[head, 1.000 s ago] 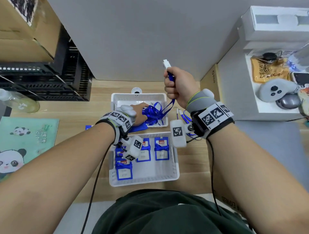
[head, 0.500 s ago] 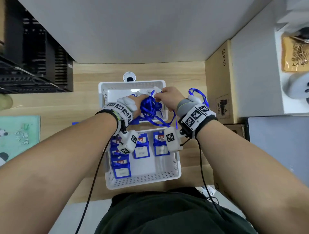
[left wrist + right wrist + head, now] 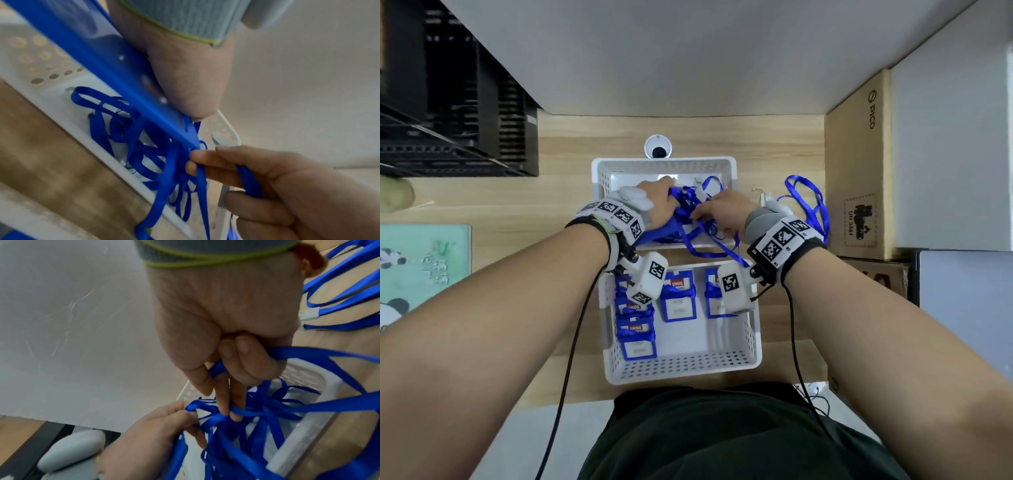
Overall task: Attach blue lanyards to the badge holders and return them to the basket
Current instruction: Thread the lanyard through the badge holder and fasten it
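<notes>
Nearest the person, the near basket (image 3: 681, 371) holds the holders (image 3: 677, 300), blue-framed with white inserts; several lie along its left side and two more toward its far end, partly hidden by the wrist cameras; whether any of them already carries a strap cannot be told, though none shows one trailing from it; so the job looks to be at an early stage, with most or all of the attaching and returning left to do.

Beyond it, the far basket (image 3: 664, 163) holds the lanyards (image 3: 690, 212), a knotted blue tangle, and both hands work inside it; the step in hand seems to be freeing one strap from the heap.

The left hand (image 3: 655, 209) reaches in from the left, palm down, fingers curled round a bunch of straps and holding them down; the left wrist view shows ribbon passing between its curled fingers (image 3: 207, 168).

The right hand (image 3: 722, 210) comes in from the right, knuckles up; the right wrist view shows two fingers (image 3: 224, 395) pointing down and pinching a strap, with a loop round one finger and ribbon trailing back over the basket rim.

Farther right, a loose lanyard (image 3: 806, 202) lies on the desk (image 3: 774, 144) beside the far basket, apart from the tangle.
</notes>
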A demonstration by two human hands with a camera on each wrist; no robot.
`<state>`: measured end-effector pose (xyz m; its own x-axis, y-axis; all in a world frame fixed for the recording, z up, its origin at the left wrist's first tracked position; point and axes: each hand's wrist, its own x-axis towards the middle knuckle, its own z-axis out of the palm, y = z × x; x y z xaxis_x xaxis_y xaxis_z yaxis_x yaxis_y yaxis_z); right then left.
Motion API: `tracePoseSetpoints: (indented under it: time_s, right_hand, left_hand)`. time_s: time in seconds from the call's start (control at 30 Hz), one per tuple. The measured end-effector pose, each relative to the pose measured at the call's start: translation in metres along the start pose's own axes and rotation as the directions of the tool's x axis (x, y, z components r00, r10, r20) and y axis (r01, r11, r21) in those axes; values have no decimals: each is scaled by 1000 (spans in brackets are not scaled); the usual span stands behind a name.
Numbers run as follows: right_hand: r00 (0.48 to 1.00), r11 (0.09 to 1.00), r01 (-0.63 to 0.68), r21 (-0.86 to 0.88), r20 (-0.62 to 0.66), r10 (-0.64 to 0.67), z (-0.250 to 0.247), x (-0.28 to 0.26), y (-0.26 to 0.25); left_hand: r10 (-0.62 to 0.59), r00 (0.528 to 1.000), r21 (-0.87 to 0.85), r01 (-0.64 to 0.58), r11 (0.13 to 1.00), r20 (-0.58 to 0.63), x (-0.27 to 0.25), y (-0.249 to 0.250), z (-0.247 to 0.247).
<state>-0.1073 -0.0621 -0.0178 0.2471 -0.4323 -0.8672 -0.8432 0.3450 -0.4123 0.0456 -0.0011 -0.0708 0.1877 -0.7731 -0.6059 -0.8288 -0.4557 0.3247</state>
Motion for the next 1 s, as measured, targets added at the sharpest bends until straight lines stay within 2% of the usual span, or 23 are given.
tracePoseSetpoints:
  time_s: [0.17, 0.33, 0.6, 0.8, 0.87, 0.93, 1.0]
  right_hand:
    - [994, 974, 23, 224, -107, 1, -19, -4, -8]
    - [980, 965, 50, 259, -197, 2, -33, -14, -8]
    - [961, 897, 197, 396, -258, -97, -49, -49, -16]
    - [943, 810, 329, 486, -213, -255, -62, -91, -28]
    - [931, 785, 365, 500, -184, -315, -61, -106, -33]
    - [910, 758, 409, 509, -172, -376, -59, -122, -40]
    - [888, 731, 448, 514, -164, -429, -57, -136, -47]
  left_hand:
    - [-157, 984, -164, 141, 976, -87, -7, -11, -25]
    - [-270, 943, -269, 214, 939, -192, -10, -31, -41]
    - [-321, 909, -235, 262, 936, -264, -36, -33, -58]
    - [-327, 932, -219, 291, 931, -154, -55, -37, -63]
    - [-323, 934, -206, 289, 935, -156, -64, -28, -61]
    - [-253, 954, -183, 223, 958, -160, -77, -14, -61]
    - [-110, 981, -125, 91, 988, -157, -89, 2, -59]
